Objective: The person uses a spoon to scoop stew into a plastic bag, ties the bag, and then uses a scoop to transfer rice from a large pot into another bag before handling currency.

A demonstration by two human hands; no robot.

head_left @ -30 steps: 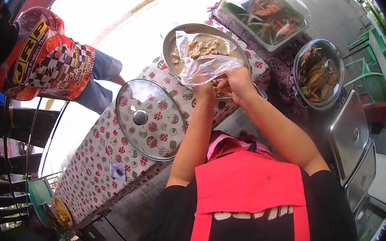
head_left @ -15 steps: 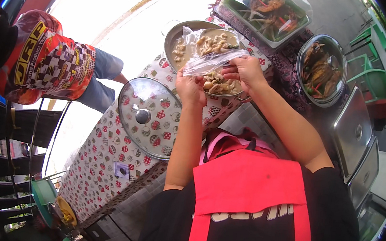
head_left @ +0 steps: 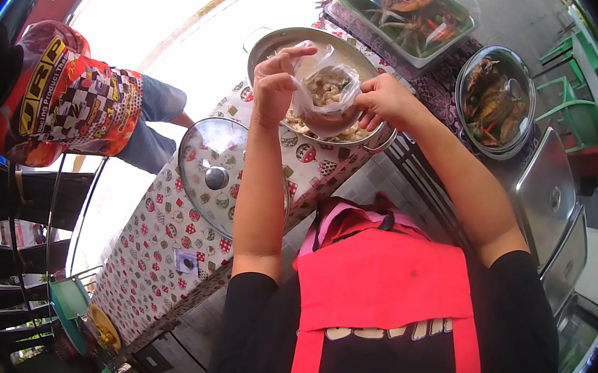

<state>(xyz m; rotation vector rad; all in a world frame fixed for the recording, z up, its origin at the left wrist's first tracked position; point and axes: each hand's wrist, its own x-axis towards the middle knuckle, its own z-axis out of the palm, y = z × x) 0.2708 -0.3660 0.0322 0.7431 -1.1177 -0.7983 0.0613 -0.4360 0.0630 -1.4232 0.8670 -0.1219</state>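
One other person: the person in the bright printed shirt (head_left: 97, 96) stands at far left beyond the tabletop (head_left: 160, 259), in much the same place as a second ago.
Glass lid: the clear oval lid (head_left: 206, 166) lies on the patterned cloth, off the pan, as it did before; the left forearm crosses its right side.
Left hand: the left hand (head_left: 275, 86) has come up, its grip loosened from the two-handed hold on the bag's stretched mouth. The fingers are parted at the bag's left edge; I cannot tell whether they pinch any film.
Pan: the wide metal pan (head_left: 271, 38) sits uncovered, with pale stew (head_left: 352, 134) showing below the bag.
Plastic bag: the clear bag (head_left: 326, 98), flat-mouthed half a second ago, now has a rounded opening turned upward. It is held over the pan, with stew visible inside. I judge the filling to be done or nearly so, and the bag not yet closed.
Right hand: the right hand (head_left: 388, 103) keeps its grip, thumb and fingers pressed together on the bag's right rim, so this side appears to carry more of the hold.
Covered dishes: the clear-topped tray (head_left: 404, 19) and the glass-lidded pot (head_left: 495, 98) remain closed.
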